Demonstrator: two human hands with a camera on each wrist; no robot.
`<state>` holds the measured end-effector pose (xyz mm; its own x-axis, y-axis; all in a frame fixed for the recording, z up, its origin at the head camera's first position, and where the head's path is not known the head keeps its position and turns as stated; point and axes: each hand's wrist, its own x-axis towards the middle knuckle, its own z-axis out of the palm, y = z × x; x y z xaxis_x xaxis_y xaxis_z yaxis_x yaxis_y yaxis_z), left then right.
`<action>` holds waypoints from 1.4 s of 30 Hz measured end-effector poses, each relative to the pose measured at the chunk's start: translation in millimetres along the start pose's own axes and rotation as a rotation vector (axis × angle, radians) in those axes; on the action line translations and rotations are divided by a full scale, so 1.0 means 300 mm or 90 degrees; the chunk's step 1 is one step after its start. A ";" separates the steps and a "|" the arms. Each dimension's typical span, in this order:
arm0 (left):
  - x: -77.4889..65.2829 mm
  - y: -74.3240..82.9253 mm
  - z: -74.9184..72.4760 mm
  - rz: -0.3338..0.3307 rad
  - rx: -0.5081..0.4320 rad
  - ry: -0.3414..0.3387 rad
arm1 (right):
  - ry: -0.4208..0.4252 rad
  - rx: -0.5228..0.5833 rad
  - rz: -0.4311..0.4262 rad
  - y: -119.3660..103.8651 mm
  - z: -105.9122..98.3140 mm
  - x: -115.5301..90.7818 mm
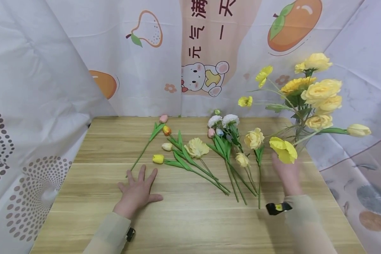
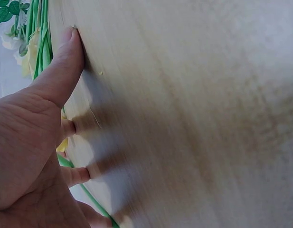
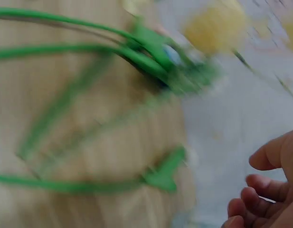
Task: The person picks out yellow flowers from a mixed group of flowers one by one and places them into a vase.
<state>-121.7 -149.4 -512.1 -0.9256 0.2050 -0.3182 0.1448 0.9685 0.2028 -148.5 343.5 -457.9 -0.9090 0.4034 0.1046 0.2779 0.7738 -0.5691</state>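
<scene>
the left hand (image 1: 136, 194) rests on the worktop (image 1: 190, 233), its grip spread apart, fingertips just beside the stem of the pink tulip (image 1: 156, 131), which slants from near left to far right, bloom at the far edge. loose flowers (image 1: 197, 148) lie next, stem ends mostly toward the person. the right hand (image 1: 286, 173) is partly hidden behind a yellow bloom (image 1: 284, 150); in the blurred right wrist view its grip is loosely curled, thumb and fingers apart. the yellow bunch (image 1: 320, 93) stands upright at the worktop's right, one tulip pointing right, its base hard to make out.
</scene>
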 end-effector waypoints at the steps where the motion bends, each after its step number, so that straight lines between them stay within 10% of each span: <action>1: 0.001 0.000 0.000 0.002 0.000 0.000 | -0.011 -0.001 -0.022 -0.025 0.028 -0.020; 11: 0.009 -0.008 0.004 0.002 0.000 -0.005 | -0.128 -0.089 -0.225 -0.254 0.232 -0.137; 27: 0.011 -0.012 0.004 -0.002 -0.011 -0.010 | -0.189 -0.108 -0.469 -0.397 0.439 -0.220; 42: 0.011 -0.014 0.008 -0.002 -0.018 -0.013 | -0.131 -0.227 -0.480 -0.420 0.546 -0.246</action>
<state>-124.4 -152.3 -516.2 -0.9188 0.2057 -0.3369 0.1325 0.9647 0.2276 -167.3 136.3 -527.4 -0.9186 -0.3506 0.1821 -0.3739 0.9205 -0.1137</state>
